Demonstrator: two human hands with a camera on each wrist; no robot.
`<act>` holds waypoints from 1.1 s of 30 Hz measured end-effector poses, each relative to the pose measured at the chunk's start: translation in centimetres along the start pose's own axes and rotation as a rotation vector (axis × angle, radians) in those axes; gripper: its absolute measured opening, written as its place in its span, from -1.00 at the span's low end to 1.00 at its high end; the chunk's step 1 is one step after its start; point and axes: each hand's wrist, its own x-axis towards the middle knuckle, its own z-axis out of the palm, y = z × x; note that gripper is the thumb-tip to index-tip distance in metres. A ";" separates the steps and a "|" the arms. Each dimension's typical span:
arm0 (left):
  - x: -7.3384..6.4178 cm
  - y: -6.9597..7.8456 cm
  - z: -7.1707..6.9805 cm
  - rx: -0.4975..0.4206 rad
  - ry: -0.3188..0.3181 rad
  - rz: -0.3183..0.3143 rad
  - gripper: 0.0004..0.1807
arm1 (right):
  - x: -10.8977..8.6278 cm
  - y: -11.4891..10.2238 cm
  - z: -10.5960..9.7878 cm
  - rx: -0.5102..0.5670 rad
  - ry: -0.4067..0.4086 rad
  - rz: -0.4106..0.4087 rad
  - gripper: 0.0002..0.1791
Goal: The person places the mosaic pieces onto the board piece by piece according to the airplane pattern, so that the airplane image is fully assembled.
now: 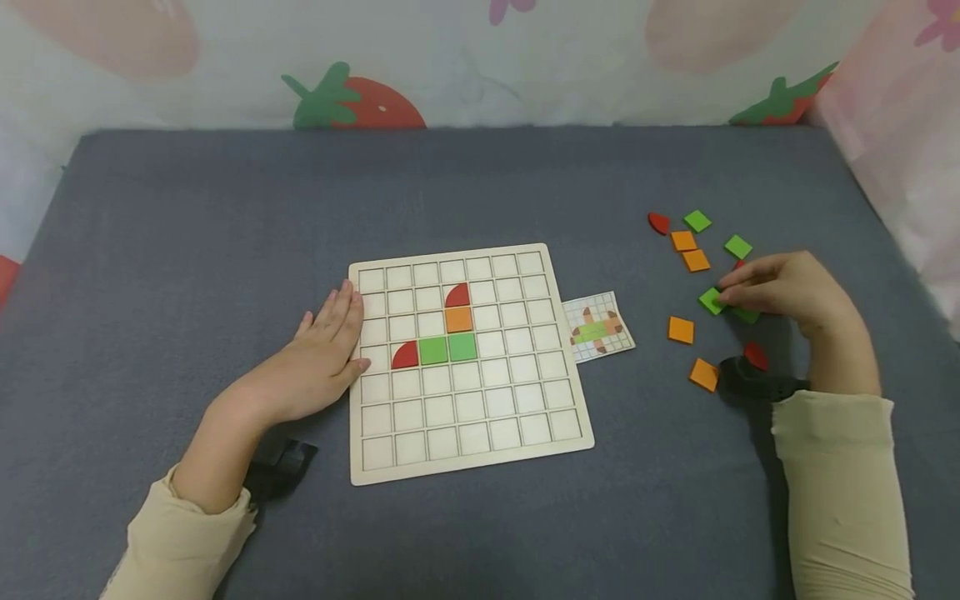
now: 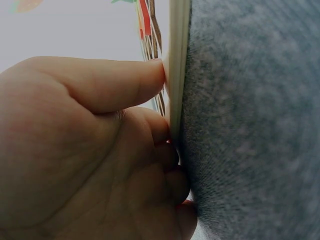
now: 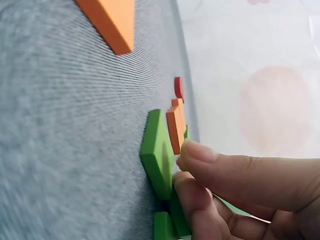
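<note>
My left hand (image 1: 318, 358) lies along the left edge of the pale wooden grid board (image 1: 472, 468), fingers extended and thumb tip over the rim. In the left wrist view, the thumb (image 2: 125, 82) touches the board's edge (image 2: 177, 65). On the board sit two red quarter-circles (image 1: 405, 356), an orange square (image 1: 458, 319) and two green squares (image 1: 432, 350). My right hand (image 1: 791, 292) is at the loose tiles, thumb and forefinger bent close together right at a green square tile (image 3: 159, 155). Whether they pinch it, I cannot tell. More green (image 3: 180, 215) shows beneath the forefinger.
A printed pattern card (image 1: 600, 325) sticks out from the board's right side. Around the right hand lie several orange squares (image 1: 681, 330), green squares (image 1: 697, 220) and red quarter-circles (image 1: 658, 222). Grey cloth (image 1: 225, 208) covers the table, with a strawberry-print curtain (image 1: 525, 75) behind.
</note>
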 end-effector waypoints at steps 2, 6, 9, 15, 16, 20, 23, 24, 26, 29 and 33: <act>0.0 0.0 0.0 -0.001 0.000 0.001 -0.21 | 0.0 -0.2 0.2 -0.045 0.005 -0.009 -0.60; 0.1 -0.1 0.1 0.006 0.000 -0.001 -0.20 | 0.1 -0.5 0.5 -0.076 -0.005 -0.021 -0.59; 0.1 -0.1 0.1 0.010 0.000 -0.006 -0.20 | 0.2 -0.7 0.7 -0.068 -0.014 -0.026 -0.63; 0.0 -0.1 0.1 0.004 0.002 -0.009 -0.20 | 0.5 -0.9 1.0 -0.112 -0.032 -0.057 -0.68; 0.0 0.0 0.1 0.004 0.003 -0.008 -0.20 | 0.5 -1.0 1.0 -0.123 -0.036 -0.064 -0.69; 0.0 0.0 0.1 0.001 0.005 -0.007 -0.21 | 0.5 -1.1 1.2 -0.129 -0.051 -0.081 -0.71; 0.0 -0.1 0.1 0.000 0.004 -0.003 -0.21 | 0.4 -1.1 1.1 -0.104 -0.060 -0.090 -0.70; 0.0 -0.1 0.1 -0.001 0.003 -0.002 -0.21 | 0.4 -1.1 1.1 -0.095 -0.063 -0.093 -0.69; 0.0 -0.1 0.1 0.002 0.003 -0.002 -0.21 | 0.3 -1.1 1.0 -0.074 -0.059 -0.092 -0.67; 0.0 -0.1 0.1 0.004 0.003 -0.006 -0.21 | 0.1 -1.1 0.8 -0.052 -0.048 -0.096 -0.67; 0.0 0.0 0.1 0.004 0.001 -0.009 -0.21 | -0.1 -1.1 0.8 0.000 -0.030 -0.100 -0.68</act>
